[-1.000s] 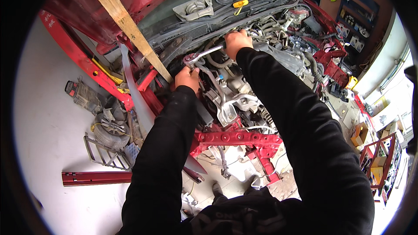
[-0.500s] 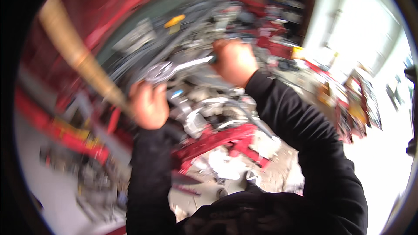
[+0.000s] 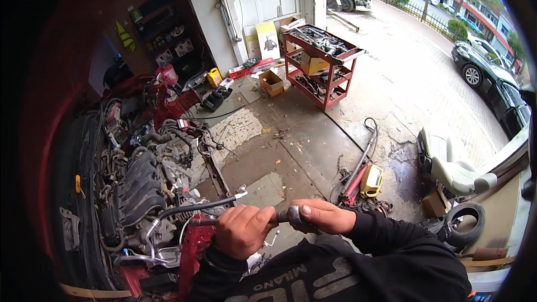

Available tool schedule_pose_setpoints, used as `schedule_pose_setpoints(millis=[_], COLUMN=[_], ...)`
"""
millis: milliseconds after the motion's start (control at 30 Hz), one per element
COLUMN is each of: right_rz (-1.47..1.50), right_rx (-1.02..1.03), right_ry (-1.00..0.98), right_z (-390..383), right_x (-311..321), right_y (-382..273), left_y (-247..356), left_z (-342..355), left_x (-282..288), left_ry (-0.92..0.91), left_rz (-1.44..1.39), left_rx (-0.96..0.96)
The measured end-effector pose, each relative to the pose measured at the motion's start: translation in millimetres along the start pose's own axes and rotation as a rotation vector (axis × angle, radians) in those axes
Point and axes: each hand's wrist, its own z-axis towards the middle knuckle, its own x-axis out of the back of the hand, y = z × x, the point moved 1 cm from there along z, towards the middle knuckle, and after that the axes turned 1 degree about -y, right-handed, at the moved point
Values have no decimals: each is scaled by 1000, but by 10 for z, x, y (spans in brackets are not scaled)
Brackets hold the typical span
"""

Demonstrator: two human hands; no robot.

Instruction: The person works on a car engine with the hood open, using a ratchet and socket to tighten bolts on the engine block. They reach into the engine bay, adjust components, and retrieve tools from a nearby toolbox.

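In front of my chest both hands hold a ratchet wrench with a long dark extension bar (image 3: 202,222). My left hand (image 3: 244,231) is wrapped round the bar, whose thin end sticks out to the left. My right hand (image 3: 327,216) grips the tool at its round metal head (image 3: 294,215), thumb on top; its other fingers are partly hidden. The handle cannot be made out. Just beyond my left hand runs a black hose (image 3: 198,207) with a metal end fitting. At left lies the open engine bay with a ribbed black intake manifold (image 3: 137,184).
A red tool cart (image 3: 327,103) full of tools stands ahead, with a cardboard box (image 3: 272,84) beside it. To the right are a red floor jack (image 3: 353,182), a yellow jug (image 3: 372,180), a pale car seat (image 3: 453,162) and a tyre (image 3: 467,223). A red body member (image 3: 193,251) borders the engine bay.
My hands have drawn back from over the engine to my chest, bringing the wrench along. My right hand has shifted onto the wrench's head, and the view has swung right.
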Motion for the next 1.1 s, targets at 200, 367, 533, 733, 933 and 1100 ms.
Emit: schedule_pose_setpoints(millis=[200,367,533,733,933,1100], right_rz=[-43,128,232,292,-317,121], right_rx=[82,15,311,104,-16,-53], right_ry=[268,267,477,713,879,1206], right_z=[-632,-818,-600,480,1388,1915], right_x=[1091,2238,3299,4314,5318,6174], right_y=[-278,-830,-1219,-928,-722,-858], left_y=[-81,-375,-756,-1488,-2463,-3239], left_z=[1134,2267,3011,3711,4425,4991], left_x=[-1112,-1847,-2382,-3651,-4735,-5165], left_ry=[-2,5,157,391,289,-241], left_rz=[-180,-211,-424,-1509,-1656,-1654], left_rx=[-147,-191,116,895,1121,927])
